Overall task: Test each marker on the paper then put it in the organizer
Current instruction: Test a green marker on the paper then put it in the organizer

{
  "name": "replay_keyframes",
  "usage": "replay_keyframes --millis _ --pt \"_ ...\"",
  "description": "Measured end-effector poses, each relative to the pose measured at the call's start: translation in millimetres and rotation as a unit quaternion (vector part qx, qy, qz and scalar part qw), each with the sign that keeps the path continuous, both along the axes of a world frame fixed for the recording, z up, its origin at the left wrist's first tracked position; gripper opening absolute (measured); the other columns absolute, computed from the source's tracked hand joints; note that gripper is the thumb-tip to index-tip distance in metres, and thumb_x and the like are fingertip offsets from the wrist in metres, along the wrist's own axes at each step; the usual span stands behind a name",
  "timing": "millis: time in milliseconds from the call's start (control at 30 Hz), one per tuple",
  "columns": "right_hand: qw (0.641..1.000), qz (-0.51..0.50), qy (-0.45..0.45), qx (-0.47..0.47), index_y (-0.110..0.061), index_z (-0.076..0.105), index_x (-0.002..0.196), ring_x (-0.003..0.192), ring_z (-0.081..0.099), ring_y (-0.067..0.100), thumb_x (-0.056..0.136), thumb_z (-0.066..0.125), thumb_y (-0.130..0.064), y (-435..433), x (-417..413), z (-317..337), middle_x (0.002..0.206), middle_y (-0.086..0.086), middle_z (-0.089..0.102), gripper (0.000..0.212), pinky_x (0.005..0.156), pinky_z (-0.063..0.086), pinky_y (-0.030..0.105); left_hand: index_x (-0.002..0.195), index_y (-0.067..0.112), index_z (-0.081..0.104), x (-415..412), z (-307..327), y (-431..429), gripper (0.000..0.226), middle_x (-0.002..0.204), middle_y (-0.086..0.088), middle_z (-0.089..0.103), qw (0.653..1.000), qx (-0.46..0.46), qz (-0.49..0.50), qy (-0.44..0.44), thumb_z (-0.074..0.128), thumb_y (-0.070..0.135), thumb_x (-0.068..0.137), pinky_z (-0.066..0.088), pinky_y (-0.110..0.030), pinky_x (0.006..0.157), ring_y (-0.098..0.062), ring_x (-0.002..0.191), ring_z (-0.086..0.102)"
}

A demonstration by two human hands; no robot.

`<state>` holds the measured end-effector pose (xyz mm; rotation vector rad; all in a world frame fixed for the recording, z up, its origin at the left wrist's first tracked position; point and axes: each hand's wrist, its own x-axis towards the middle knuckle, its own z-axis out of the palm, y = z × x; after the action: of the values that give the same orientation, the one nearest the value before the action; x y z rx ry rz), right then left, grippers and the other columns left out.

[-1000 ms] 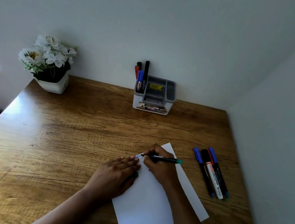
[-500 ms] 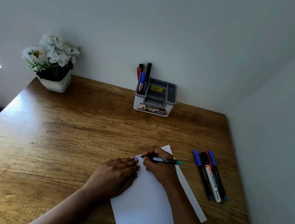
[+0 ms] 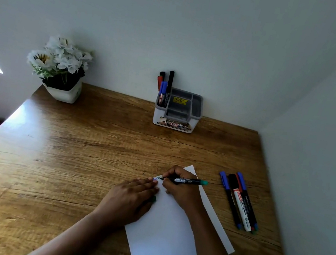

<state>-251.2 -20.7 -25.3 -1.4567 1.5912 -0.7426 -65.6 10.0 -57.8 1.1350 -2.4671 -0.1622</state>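
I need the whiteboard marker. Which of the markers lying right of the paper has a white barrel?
The thick black-capped marker in the middle; the slim blue-capped markers beside it have dark barrels.

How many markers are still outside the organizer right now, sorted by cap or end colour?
Blue-capped markers, loose on the desk: 2
Black-capped marker, loose between them: 1
Green marker, in the right hand: 1
Total: 4 visible
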Motion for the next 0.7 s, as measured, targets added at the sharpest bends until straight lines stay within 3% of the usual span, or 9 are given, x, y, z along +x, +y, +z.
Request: replay_keyframes --millis 233,533,700 --pt "1.000 -0.009 0.007 0.006 -0.020 0.065 0.081 0.083 0.064 0.013 0.080 0.067 -0.012 -1.0 0.6 -4.3 0.086 -0.003 0.069 0.008 0.073 0.059 0.036 0.116 0.022 0.069 -0.3 3.0 0.1 0.041 0.122 0.003 0.065 1.000 0.002 0.002 -0.004 0.042 0.040 0.090 0.049 -0.029 0.093 -0.009 0.114 0.060" --pt "1.000 -0.028 -0.010 0.004 -0.022 0.063 0.079 0.080 0.064 0.012 0.081 0.067 -0.010 1.1 1.8 -0.2 0.085 -0.004 0.066 0.013 0.064 0.059 0.025 0.113 0.022 0.070 -0.6 4.0 0.9 0.041 0.120 0.004 0.066 1.000 0.002 0.004 -0.006 0.044 0.040 0.088 0.050 -0.028 0.090 -0.009 0.111 0.061" --pt "0.999 -0.029 -0.026 0.011 -0.026 0.062 0.074 0.079 0.065 0.013 0.081 0.066 -0.008 1.7 1.2 1.7 0.083 -0.005 0.066 0.019 0.064 0.059 0.026 0.113 0.023 0.070 -0.3 4.7 1.4 0.041 0.120 0.005 0.066 1.000 0.007 0.006 -0.005 0.043 0.041 0.088 0.049 -0.026 0.090 -0.008 0.111 0.061"
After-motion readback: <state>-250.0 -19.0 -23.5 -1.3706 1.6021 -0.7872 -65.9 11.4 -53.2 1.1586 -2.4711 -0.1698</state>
